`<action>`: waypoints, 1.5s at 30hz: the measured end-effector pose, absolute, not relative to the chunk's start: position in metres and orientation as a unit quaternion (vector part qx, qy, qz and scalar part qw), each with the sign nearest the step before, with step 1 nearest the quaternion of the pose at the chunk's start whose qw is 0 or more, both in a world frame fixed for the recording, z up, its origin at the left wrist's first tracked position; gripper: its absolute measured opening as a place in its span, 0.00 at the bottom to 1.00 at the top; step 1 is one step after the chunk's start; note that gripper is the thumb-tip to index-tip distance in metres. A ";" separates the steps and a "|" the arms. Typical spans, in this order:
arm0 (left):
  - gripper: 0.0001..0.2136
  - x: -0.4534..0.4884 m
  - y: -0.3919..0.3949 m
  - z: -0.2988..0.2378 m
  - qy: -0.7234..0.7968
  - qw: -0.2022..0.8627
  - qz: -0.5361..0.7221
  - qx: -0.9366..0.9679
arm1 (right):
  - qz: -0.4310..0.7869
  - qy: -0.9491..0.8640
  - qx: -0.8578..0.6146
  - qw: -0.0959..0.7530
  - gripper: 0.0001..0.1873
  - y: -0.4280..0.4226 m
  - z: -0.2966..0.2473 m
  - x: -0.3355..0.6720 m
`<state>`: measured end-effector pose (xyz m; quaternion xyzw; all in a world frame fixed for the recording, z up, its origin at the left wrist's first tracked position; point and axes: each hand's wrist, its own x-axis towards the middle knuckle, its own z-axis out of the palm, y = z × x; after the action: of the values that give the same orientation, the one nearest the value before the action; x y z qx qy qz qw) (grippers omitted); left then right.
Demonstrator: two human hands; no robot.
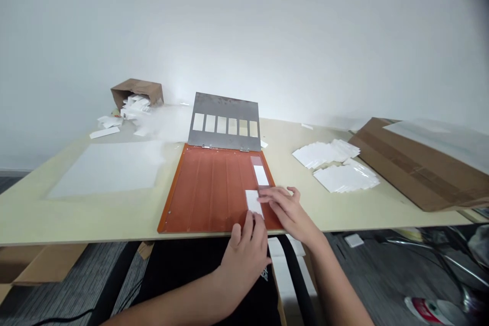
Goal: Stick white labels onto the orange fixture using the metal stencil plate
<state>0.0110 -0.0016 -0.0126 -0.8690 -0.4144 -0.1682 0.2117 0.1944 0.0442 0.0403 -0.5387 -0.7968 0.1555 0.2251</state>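
A white card lies on the orange-brown base of a hinged board, near its front right. Fingertips of my left hand are drawn together at the card's lower end, pinching it. From the right, my right hand reaches over the base with its fingers spread, and some tips touch the card's right edge. Just beyond, another white card rests on a clear strip along the right side. The raised grey panel behind shows a row of several pale rectangles.
Two fanned piles of white cards sit to the right, beside a large cardboard box. At the back left, an open carton spills white pieces. A translucent sheet covers part of the pale table.
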 end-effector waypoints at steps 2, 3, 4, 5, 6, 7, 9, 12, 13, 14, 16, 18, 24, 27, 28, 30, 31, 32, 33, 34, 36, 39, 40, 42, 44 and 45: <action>0.31 0.010 -0.001 -0.013 -0.415 0.200 -0.181 -0.869 | 0.150 -0.796 -0.539 0.232 0.19 0.047 0.041 0.194; 0.30 0.009 -0.001 -0.012 -0.414 0.195 -0.190 -0.869 | 0.143 -0.793 -0.541 0.242 0.19 0.047 0.041 0.194; 0.28 0.008 0.000 -0.011 -0.414 0.193 -0.203 -0.866 | 0.132 -0.789 -0.544 0.254 0.18 0.047 0.040 0.195; 0.24 0.007 0.001 -0.011 -0.413 0.195 -0.220 -0.862 | 0.118 -0.785 -0.548 0.266 0.16 0.047 0.040 0.196; 0.19 0.006 0.002 -0.009 -0.409 0.200 -0.243 -0.856 | 0.101 -0.779 -0.553 0.278 0.15 0.046 0.039 0.196; 0.13 0.005 0.004 -0.008 -0.400 0.206 -0.273 -0.850 | 0.086 -0.772 -0.560 0.289 0.13 0.044 0.038 0.197; 0.07 0.001 0.006 -0.004 -0.367 0.205 -0.333 -0.844 | 0.073 -0.756 -0.577 0.300 0.12 0.037 0.038 0.197; 0.09 -0.004 0.008 0.003 -0.310 0.182 -0.401 -0.843 | 0.127 -0.734 -0.604 0.284 0.13 0.022 0.040 0.195; 0.09 -0.005 0.007 0.005 -0.296 0.177 -0.417 -0.841 | 0.154 -0.724 -0.611 0.279 0.14 0.017 0.041 0.195; 0.09 -0.006 0.006 0.006 -0.282 0.176 -0.435 -0.837 | 0.178 -0.712 -0.618 0.281 0.15 0.011 0.042 0.194; 0.08 -0.007 0.004 0.007 -0.250 0.178 -0.471 -0.827 | 0.221 -0.679 -0.626 0.312 0.15 0.001 0.042 0.192; 0.06 -0.006 0.004 0.006 -0.220 0.181 -0.504 -0.815 | 0.269 -0.644 -0.621 0.357 0.12 -0.004 0.040 0.188; 0.05 0.000 0.010 0.003 -0.193 0.193 -0.495 -0.825 | 0.394 -0.548 -0.558 0.484 0.18 0.003 0.037 0.181; 0.07 0.000 0.012 0.001 -0.203 0.193 -0.459 -0.843 | 0.379 -0.538 -0.545 0.520 0.18 0.017 0.040 0.204; 0.08 -0.001 0.012 0.000 -0.211 0.190 -0.446 -0.849 | 0.341 -0.540 -0.560 0.528 0.17 0.024 0.041 0.218; 0.09 -0.002 0.013 -0.002 -0.229 0.181 -0.424 -0.857 | 0.244 -0.541 -0.618 0.516 0.14 0.041 0.041 0.253; 0.09 -0.003 0.013 -0.002 -0.237 0.176 -0.417 -0.860 | 0.199 -0.539 -0.652 0.494 0.14 0.051 0.041 0.271; 0.09 -0.003 0.013 -0.002 -0.242 0.171 -0.412 -0.862 | 0.142 -0.529 -0.692 0.470 0.13 0.062 0.039 0.288; 0.09 -0.003 0.012 -0.002 -0.244 0.167 -0.412 -0.862 | 0.089 -0.517 -0.735 0.429 0.13 0.072 0.037 0.303; 0.09 -0.003 0.012 -0.003 -0.246 0.165 -0.414 -0.861 | 0.045 -0.496 -0.782 0.374 0.14 0.081 0.035 0.315; 0.10 -0.003 0.012 -0.003 -0.248 0.164 -0.416 -0.859 | -0.056 -0.453 -0.846 0.276 0.17 0.095 0.029 0.330; 0.11 -0.003 0.012 -0.003 -0.253 0.169 -0.410 -0.860 | -0.148 -0.444 -0.858 0.210 0.22 0.100 0.019 0.333; 0.11 -0.003 0.012 -0.003 -0.256 0.170 -0.407 -0.860 | -0.149 -0.455 -0.854 0.204 0.22 0.098 0.015 0.332; 0.11 -0.003 0.012 -0.003 -0.261 0.171 -0.401 -0.861 | -0.128 -0.479 -0.847 0.192 0.20 0.094 0.010 0.331; 0.11 -0.003 0.013 -0.002 -0.265 0.171 -0.392 -0.864 | -0.109 -0.491 -0.847 0.170 0.19 0.092 0.007 0.332; 0.12 -0.004 0.014 -0.002 -0.267 0.170 -0.386 -0.866 | -0.103 -0.492 -0.850 0.156 0.19 0.092 0.006 0.333</action>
<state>-0.0038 0.0142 -0.0019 -0.8663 -0.2669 -0.3864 0.1700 0.3330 0.0923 0.0063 -0.8500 -0.4923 -0.1032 0.1564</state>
